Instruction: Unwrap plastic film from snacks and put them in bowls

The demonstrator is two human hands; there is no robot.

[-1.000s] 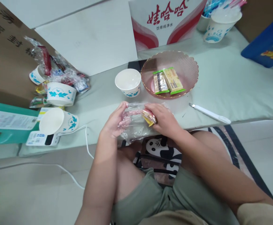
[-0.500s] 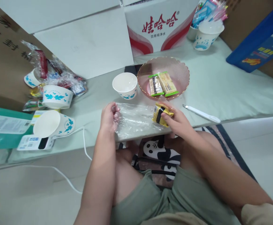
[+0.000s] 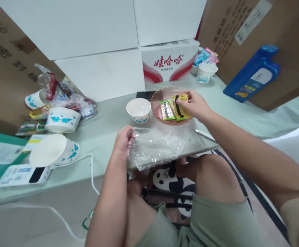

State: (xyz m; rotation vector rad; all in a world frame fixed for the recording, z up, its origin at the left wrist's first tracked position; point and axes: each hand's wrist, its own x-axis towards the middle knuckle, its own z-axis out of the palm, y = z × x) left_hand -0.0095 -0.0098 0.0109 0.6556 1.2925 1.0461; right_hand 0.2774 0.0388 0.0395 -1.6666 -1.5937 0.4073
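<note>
My left hand (image 3: 125, 140) is closed on one end of a clear plastic bag (image 3: 157, 147), which spreads to the right over the table's front edge. Above the pink ribbed bowl (image 3: 157, 92), my right hand (image 3: 194, 104) pinches a yellow snack packet (image 3: 181, 104) with a black band. Inside the bowl lies a green-edged snack packet (image 3: 166, 110); the packet in my hand partly covers another beside it. A white paper cup (image 3: 139, 109) stands just left of the bowl. The white utility knife (image 3: 204, 134) lies right of the bag, partly hidden by my right forearm.
On the left are paper cups (image 3: 63, 119), wrapped snacks (image 3: 72, 103) and a white device (image 3: 23, 175) with a cable. White boxes (image 3: 100, 75) line the back. A cup of colourful packets (image 3: 206, 73) and a blue bottle (image 3: 253, 77) stand at the right.
My right hand has moved from the bag up over the bowl, carrying the yellow packet. The bag's right end has dropped loose onto the table edge. My left hand still grips the bag.
</note>
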